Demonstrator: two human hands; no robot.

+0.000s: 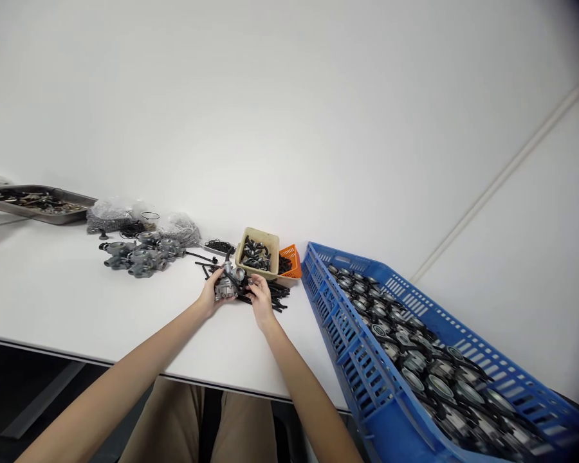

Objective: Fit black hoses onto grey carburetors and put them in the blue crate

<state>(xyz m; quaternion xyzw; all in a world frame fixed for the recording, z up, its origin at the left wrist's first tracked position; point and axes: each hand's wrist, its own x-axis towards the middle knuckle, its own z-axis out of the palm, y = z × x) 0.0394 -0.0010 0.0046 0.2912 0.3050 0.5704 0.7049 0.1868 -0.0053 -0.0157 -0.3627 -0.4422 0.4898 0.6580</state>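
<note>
1. Head view, looking down at your two bare arms stretched out over the white table (53,296).
2. Your left hand (211,297) is wrapped around a small grey metal carburetor (226,286), fingers curled on its near side, holding it just off or on the tabletop; which one, you cannot tell from here.
3. Your right hand (260,301) is right beside it, fingertips pinched at the part's right end, touching it or something tiny there; too small to make out.
4. Under and just past your right hand lies a scatter of black tube pieces (276,294).
5. Straight beyond both hands sits a beige bin (259,236) of black clips, with a small orange basket (293,257) touching its right side.
6. Off to your right, a big blue crate (357,366) packed with round metal parts.
7. Beyond your left hand, a cluster of finished grey carburetors (142,255), clear bags behind them, and a metal tray (62,215) far left.
</note>
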